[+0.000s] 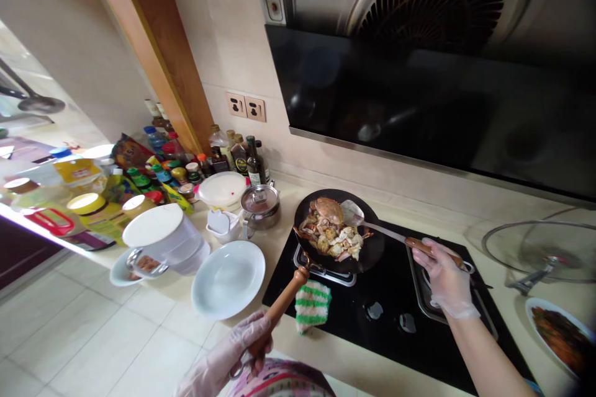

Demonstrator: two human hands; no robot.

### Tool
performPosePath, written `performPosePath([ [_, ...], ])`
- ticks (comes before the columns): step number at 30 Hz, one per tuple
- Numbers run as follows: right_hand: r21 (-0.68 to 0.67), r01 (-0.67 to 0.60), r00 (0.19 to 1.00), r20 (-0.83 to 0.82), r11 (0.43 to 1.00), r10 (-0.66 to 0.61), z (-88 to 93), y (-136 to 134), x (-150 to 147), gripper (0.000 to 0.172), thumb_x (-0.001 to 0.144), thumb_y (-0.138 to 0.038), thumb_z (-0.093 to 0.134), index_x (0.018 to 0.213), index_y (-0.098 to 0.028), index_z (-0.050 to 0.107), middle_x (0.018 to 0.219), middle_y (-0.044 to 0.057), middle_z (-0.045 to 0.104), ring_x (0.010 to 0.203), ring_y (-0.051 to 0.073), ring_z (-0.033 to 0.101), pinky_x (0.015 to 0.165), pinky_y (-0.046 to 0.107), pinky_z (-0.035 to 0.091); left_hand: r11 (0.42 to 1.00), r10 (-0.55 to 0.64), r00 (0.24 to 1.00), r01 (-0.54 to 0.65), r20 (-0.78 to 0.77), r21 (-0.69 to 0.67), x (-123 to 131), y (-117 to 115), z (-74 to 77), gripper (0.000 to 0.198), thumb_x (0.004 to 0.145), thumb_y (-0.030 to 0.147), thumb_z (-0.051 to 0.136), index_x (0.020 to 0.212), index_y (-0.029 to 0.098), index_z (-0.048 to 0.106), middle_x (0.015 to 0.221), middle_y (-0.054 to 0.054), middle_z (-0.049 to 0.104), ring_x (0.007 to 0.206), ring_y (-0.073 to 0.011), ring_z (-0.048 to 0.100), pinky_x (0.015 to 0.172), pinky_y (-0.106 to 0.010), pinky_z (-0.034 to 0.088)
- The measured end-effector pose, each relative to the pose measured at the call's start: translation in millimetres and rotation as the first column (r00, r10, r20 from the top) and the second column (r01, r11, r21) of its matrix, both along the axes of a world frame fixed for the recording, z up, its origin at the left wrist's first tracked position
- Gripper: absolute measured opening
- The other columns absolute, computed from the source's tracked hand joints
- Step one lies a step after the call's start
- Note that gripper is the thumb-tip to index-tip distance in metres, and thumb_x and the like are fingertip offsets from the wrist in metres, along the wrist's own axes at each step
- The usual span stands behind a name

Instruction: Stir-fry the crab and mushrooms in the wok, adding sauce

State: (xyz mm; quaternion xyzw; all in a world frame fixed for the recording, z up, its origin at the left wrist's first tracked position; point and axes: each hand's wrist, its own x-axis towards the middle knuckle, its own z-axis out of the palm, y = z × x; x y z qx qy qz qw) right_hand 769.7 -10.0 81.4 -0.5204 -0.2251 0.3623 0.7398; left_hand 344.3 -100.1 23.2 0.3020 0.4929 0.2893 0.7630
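Observation:
My left hand (254, 338), in a clear glove, is wrapped round the wooden handle of a black wok (372, 248). The wok sits over the left burner, tilted a little, with pieces of crab (333, 229) in it and an orange shell on top. My right hand (442, 273), also gloved, grips the wooden handle of a metal spatula (384, 231). The spatula's blade lies in the wok at the right edge of the crab. Below the wok, a green and white striped cloth (313, 305) rests on the front of the black stove (347, 322).
Left of the stove are a pale plate (228, 280), a lidded steel pot (261, 206), a white-lidded pitcher (162, 239) and many bottles. A glass lid (544, 251) and a dish of food (559, 332) are at the right. The range hood (419, 105) hangs above.

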Motion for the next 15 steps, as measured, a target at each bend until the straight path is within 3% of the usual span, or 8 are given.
performPosePath([
  [4,0.018,-0.012,1.0,0.021,1.0,0.011,1.8,7,-16,0.037,0.052,-0.032,0.088,0.079,-0.015,0.071,0.079,0.004,0.075,0.059,0.02,0.073,0.056,0.027,0.062,1.0,0.01,1.0,-0.01,0.013,-0.022,-1,3,-12.5,0.058,0.066,0.069,0.071,0.092,0.019,0.059,0.06,0.001,0.064,0.04,-0.0091,0.055,0.039,-0.02,0.03],
  [9,0.036,0.05,0.999,0.01,0.998,-0.05,10.8,11,-29,0.033,0.053,-0.031,0.086,0.076,-0.015,0.069,0.077,0.002,0.075,0.054,0.018,0.071,0.052,0.025,0.061,1.0,0.007,0.998,-0.005,0.059,-0.027,-3,1,-20.4,0.054,0.072,0.065,0.07,0.096,0.018,0.058,0.065,0.001,0.065,0.041,-0.0085,0.056,0.037,-0.018,0.027],
  [15,0.023,-0.028,0.993,0.114,0.999,0.025,18.5,14,-45,0.032,0.058,-0.034,0.085,0.079,-0.015,0.07,0.079,0.005,0.075,0.056,0.02,0.072,0.052,0.027,0.061,0.995,0.076,0.992,-0.07,0.098,-0.065,0,-3,-1.2,0.045,0.077,0.06,0.069,0.091,0.018,0.059,0.067,-0.001,0.065,0.047,-0.008,0.056,0.045,-0.019,0.033],
])
